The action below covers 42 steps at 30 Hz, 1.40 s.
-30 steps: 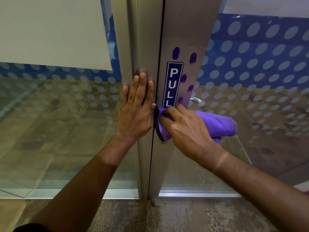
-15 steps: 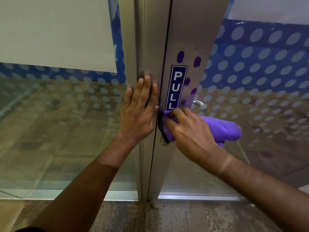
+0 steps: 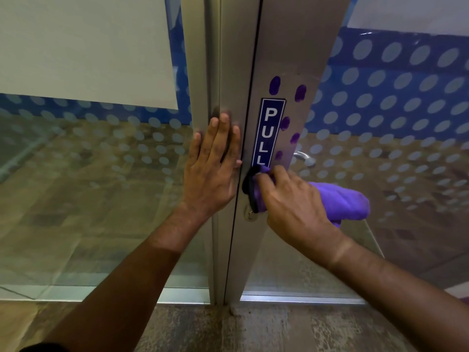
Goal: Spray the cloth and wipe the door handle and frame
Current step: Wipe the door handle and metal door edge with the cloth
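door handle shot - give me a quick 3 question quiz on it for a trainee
1. True or false: the left hand lies flat and open on the metal frame.
2. Which hand grips the purple cloth? A) left B) right C) both
3. Fill in: the blue sign just above the cloth reads ____.

Key: 1 true. 2 B, the right hand presses it against the black door handle. 3 PULL.

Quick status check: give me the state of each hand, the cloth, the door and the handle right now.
Left hand: open, flat on frame.
Right hand: gripping the cloth.
Purple cloth: bunched, pressed on the handle.
Door: shut.
Black handle: mostly covered by cloth.
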Each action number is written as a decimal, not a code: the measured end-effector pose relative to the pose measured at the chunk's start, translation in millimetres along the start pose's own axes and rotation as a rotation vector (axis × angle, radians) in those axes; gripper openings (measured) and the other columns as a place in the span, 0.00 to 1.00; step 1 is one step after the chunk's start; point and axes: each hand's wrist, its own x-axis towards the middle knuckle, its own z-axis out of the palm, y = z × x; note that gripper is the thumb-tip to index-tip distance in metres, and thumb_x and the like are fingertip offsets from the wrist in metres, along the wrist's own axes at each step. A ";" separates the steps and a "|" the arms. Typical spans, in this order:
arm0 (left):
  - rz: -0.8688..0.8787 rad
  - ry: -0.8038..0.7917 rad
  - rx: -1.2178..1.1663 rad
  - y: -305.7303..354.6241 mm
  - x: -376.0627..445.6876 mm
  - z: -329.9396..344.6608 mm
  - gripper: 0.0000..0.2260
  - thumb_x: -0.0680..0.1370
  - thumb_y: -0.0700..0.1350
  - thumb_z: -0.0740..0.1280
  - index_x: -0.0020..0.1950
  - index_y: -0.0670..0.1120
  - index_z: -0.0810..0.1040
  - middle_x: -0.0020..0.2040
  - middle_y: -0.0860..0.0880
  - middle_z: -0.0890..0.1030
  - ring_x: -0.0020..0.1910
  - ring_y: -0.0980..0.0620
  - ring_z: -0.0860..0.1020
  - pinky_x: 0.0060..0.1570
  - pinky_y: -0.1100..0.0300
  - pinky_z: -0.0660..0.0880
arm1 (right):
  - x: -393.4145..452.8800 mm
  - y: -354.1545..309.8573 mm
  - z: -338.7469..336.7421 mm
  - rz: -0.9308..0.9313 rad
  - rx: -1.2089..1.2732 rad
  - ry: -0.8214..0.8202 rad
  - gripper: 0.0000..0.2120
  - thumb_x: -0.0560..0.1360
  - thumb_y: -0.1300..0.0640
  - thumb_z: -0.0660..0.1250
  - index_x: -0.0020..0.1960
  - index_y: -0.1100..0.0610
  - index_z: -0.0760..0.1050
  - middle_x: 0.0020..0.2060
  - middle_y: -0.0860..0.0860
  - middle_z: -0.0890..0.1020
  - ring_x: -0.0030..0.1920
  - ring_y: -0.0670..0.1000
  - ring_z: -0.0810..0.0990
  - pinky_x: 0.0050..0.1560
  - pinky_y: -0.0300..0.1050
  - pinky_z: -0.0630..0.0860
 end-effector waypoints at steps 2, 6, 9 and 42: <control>-0.004 -0.009 0.008 0.3 1.7 -2.2 0.30 0.85 0.47 0.52 0.80 0.45 0.36 0.80 0.48 0.31 0.80 0.50 0.35 0.79 0.51 0.37 | -0.3 9.2 -2.5 0.078 0.072 -0.083 0.15 0.71 0.61 0.63 0.57 0.58 0.71 0.47 0.57 0.78 0.43 0.60 0.79 0.32 0.48 0.65; -0.019 -0.008 0.011 2.7 0.1 -1.4 0.34 0.84 0.46 0.56 0.80 0.46 0.35 0.79 0.49 0.30 0.79 0.51 0.34 0.78 0.51 0.37 | -11.1 28.3 -10.8 0.138 0.375 -0.019 0.21 0.69 0.63 0.66 0.61 0.51 0.75 0.51 0.52 0.79 0.47 0.58 0.79 0.43 0.51 0.76; -0.020 0.002 0.019 0.5 0.8 -0.3 0.33 0.84 0.46 0.55 0.80 0.46 0.35 0.79 0.49 0.30 0.79 0.51 0.35 0.78 0.51 0.36 | -39.8 46.8 -13.9 0.289 0.701 0.274 0.25 0.70 0.66 0.72 0.64 0.51 0.76 0.50 0.50 0.82 0.46 0.51 0.80 0.46 0.47 0.77; -0.007 0.029 0.074 -1.0 -1.8 7.5 0.30 0.85 0.49 0.50 0.79 0.47 0.35 0.79 0.49 0.30 0.80 0.50 0.35 0.78 0.51 0.36 | -34.7 -77.5 128.5 0.868 1.271 0.881 0.23 0.69 0.64 0.62 0.64 0.61 0.72 0.60 0.58 0.74 0.62 0.55 0.75 0.60 0.53 0.74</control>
